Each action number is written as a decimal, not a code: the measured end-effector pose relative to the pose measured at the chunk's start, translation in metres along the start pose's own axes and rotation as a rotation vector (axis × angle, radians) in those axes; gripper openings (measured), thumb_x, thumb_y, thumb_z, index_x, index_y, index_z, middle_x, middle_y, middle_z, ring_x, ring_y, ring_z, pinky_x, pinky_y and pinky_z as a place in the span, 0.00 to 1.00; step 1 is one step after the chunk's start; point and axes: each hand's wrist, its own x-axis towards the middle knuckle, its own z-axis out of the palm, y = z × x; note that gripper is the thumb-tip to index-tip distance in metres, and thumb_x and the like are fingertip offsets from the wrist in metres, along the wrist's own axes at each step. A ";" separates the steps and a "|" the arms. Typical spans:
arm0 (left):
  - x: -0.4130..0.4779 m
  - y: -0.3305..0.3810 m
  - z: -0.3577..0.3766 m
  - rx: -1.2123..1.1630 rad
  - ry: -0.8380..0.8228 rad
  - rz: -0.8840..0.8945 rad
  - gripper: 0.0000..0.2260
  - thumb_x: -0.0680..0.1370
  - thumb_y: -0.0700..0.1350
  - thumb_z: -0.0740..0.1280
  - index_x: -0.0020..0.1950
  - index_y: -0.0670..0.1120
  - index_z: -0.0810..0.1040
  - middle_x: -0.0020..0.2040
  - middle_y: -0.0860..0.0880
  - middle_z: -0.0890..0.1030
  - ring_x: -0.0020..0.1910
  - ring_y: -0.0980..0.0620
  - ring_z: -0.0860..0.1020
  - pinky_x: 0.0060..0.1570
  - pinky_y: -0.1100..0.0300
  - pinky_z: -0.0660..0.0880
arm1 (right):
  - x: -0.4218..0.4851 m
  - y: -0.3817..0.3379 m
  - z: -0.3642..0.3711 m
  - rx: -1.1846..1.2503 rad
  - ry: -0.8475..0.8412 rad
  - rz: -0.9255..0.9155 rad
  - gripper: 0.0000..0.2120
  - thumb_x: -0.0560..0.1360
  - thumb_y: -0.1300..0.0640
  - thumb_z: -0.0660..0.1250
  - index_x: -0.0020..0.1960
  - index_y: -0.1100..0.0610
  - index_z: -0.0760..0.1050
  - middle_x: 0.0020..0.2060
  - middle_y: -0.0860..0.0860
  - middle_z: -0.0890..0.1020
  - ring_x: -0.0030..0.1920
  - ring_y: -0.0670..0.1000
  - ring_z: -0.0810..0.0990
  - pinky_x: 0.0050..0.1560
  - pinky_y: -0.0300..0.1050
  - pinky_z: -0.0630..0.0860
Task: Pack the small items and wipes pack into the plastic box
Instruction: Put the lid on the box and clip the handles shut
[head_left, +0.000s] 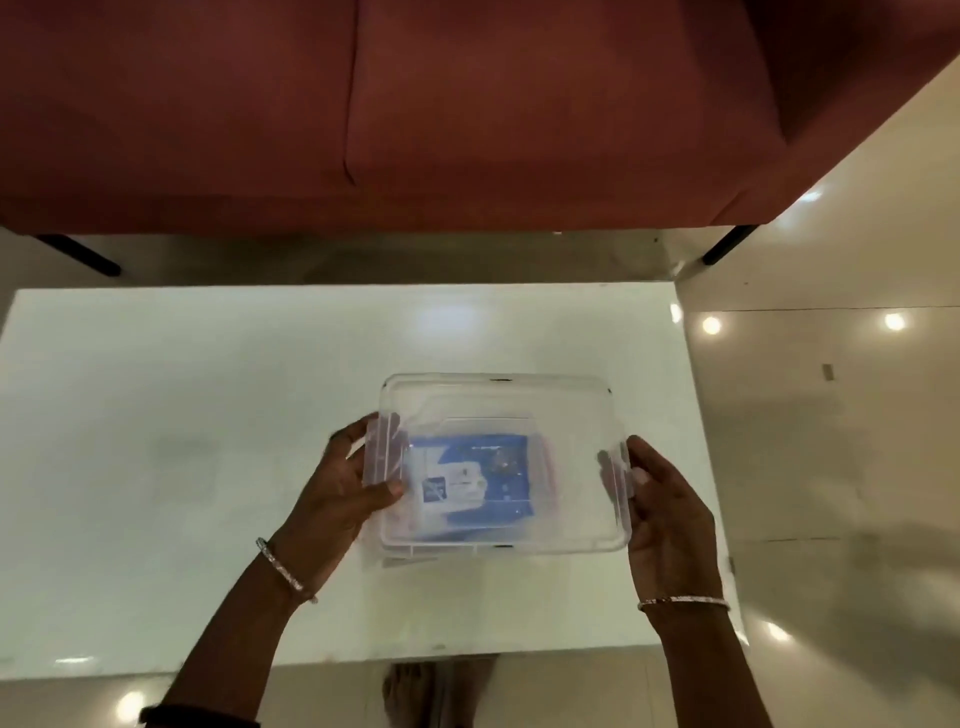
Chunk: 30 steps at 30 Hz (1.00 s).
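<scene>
A clear plastic box (566, 410) with its lid on rests on the white table (208, 395), a little right of centre. Through the lid I see a blue wipes pack (493, 467) with a white label lying inside. Any small items in the box are too blurred to make out. My left hand (348, 488) grips the box's left side at its latch, thumb on top. On the opposite side my right hand (670, 509) holds the right latch. Both wrists wear thin bracelets.
A dark red sofa (415, 114) on black legs stands just beyond the table's far edge. Glossy pale floor (831, 415) with light reflections lies to the right. A bare foot (410, 691) shows below the table's near edge.
</scene>
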 end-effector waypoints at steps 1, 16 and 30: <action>-0.007 -0.005 -0.003 0.086 -0.001 0.002 0.30 0.70 0.28 0.66 0.70 0.46 0.66 0.64 0.49 0.79 0.60 0.54 0.79 0.54 0.61 0.80 | -0.001 0.009 0.004 -0.081 -0.010 -0.007 0.18 0.70 0.65 0.71 0.60 0.60 0.80 0.57 0.60 0.83 0.57 0.59 0.84 0.54 0.45 0.81; -0.011 -0.055 -0.025 0.524 0.394 -0.064 0.24 0.80 0.46 0.61 0.76 0.47 0.61 0.74 0.46 0.68 0.73 0.47 0.67 0.72 0.49 0.64 | 0.008 0.072 0.049 -0.925 0.307 -0.150 0.20 0.74 0.51 0.71 0.65 0.55 0.78 0.55 0.56 0.83 0.49 0.53 0.79 0.52 0.41 0.74; 0.000 -0.056 -0.036 0.505 0.568 -0.033 0.19 0.76 0.44 0.68 0.66 0.49 0.75 0.58 0.45 0.83 0.50 0.47 0.82 0.56 0.45 0.78 | 0.011 0.092 0.055 -0.965 0.399 -0.246 0.20 0.72 0.50 0.74 0.60 0.57 0.81 0.52 0.57 0.81 0.53 0.54 0.79 0.54 0.40 0.70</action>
